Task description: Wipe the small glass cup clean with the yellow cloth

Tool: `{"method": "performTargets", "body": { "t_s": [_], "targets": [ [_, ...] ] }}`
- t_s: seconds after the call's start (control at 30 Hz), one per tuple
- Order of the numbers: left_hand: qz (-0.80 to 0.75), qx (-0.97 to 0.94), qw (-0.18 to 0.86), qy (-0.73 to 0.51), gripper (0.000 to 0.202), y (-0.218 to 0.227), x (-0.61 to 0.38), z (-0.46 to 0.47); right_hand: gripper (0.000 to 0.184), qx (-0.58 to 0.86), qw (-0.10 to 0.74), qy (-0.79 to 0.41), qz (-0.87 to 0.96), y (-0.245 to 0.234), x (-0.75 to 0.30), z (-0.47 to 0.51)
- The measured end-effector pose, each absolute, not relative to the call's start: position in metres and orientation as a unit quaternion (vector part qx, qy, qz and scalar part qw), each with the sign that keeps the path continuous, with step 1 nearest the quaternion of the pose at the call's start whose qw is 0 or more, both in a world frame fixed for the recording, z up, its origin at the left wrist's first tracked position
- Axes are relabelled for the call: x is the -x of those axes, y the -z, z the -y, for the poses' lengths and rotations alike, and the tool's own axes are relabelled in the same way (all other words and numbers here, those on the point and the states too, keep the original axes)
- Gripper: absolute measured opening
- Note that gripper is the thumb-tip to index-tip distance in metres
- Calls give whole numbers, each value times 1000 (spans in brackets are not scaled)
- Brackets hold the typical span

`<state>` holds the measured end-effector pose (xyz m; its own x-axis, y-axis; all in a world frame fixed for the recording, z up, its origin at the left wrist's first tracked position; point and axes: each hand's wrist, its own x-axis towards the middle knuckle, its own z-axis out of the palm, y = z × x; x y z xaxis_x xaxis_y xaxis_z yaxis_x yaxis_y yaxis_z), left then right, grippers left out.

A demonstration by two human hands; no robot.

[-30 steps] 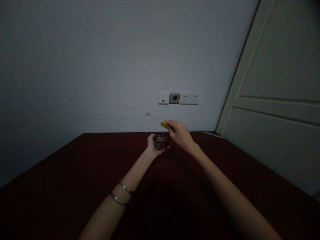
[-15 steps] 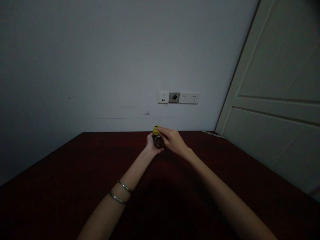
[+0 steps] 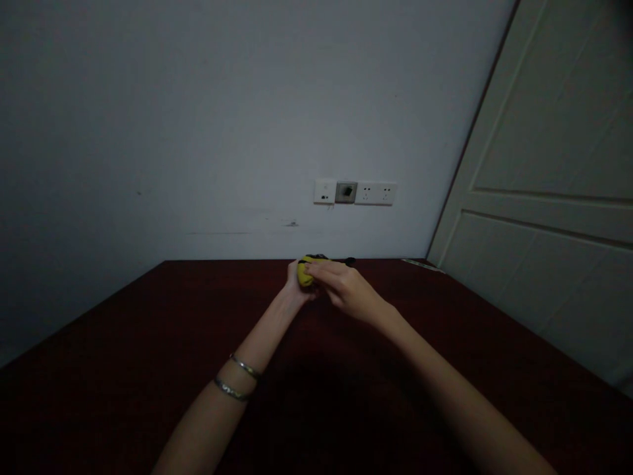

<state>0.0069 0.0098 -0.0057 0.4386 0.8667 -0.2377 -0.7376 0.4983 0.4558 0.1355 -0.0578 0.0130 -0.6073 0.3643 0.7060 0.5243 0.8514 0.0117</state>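
A small yellow-and-black object [image 3: 304,276] is held between both my hands, near the far edge of the dark red table. Its yellow part is rounded with a black band, and dark, tangled-looking bits show along its top; I cannot make out its kind. My left hand [image 3: 295,280], palm inward, cups it from the left and below, its fingers largely hidden behind. From the right, my right hand [image 3: 341,282] pinches the yellow part with thumb and fingers. A thin black piece [image 3: 350,261] sticks out just beyond my right knuckles.
The dark red tabletop [image 3: 148,343] reaches back to a pale wall [image 3: 222,132]. Wall sockets [image 3: 376,192] sit above its far edge. A panelled door [image 3: 554,198] stands on the right, with a flat strip [image 3: 422,265] at the table's back right corner.
The object has turned in my hands: its yellow part came down toward me, and the dark brown, glossy part below it went out of sight. A black piece now shows past my right hand.
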Motion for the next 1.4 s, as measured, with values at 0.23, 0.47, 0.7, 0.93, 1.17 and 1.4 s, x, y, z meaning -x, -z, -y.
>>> {"method": "performTargets", "body": {
  "t_s": [0.23, 0.47, 0.7, 0.93, 1.17, 1.4],
  "targets": [
    [-293, -222, 833, -414, 23, 1, 3, -15, 65, 267, 304, 132, 905, -17, -178, 61],
    [-291, -307, 844, -328, 36, 9, 2, -15, 68, 327, 332, 113, 877, -26, -194, 45],
    [-290, -302, 830, -368, 37, 15, -13, -11, 50, 289, 271, 132, 909, -38, -158, 36],
    [-298, -336, 819, -356, 41, 11, -10, -10, 50, 324, 252, 131, 902, -37, -162, 27],
    [-307, -345, 812, -358, 42, 3, -4, -9, 59, 328, 288, 111, 893, -31, -173, 31],
    [-319, -226, 814, -430, 33, 0, -4, -7, 61, 330, 309, 131, 882, -20, -166, 49]
  ]
}}
